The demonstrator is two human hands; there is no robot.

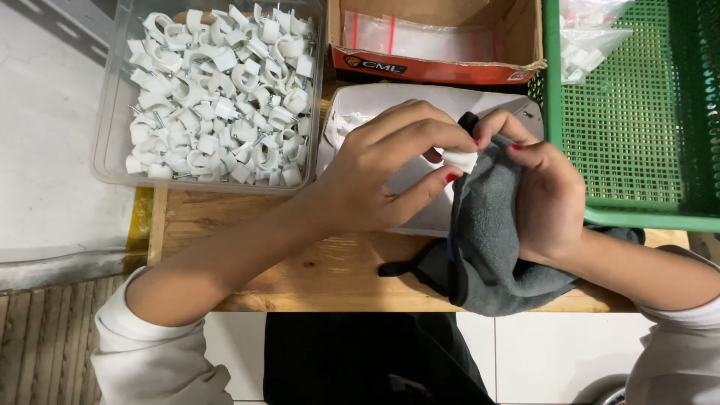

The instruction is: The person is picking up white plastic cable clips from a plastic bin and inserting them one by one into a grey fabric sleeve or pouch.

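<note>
My left hand (382, 172) pinches a small white plastic clip (460, 160) between thumb and fingers, over a white cardboard box (420, 217). My right hand (544, 195) grips a grey fleece cloth (487, 247) bunched around the clip; the cloth hangs down past the wooden board's front edge. The two hands meet at the clip. A clear plastic tub (112, 142) at the upper left holds several white cable clips (225, 90) with nails.
A green mesh basket (637, 112) stands at the right with bagged clips (589, 34) in it. A brown cardboard box (442, 41) with plastic bags sits at the back. The wooden board (300, 270) lies under everything.
</note>
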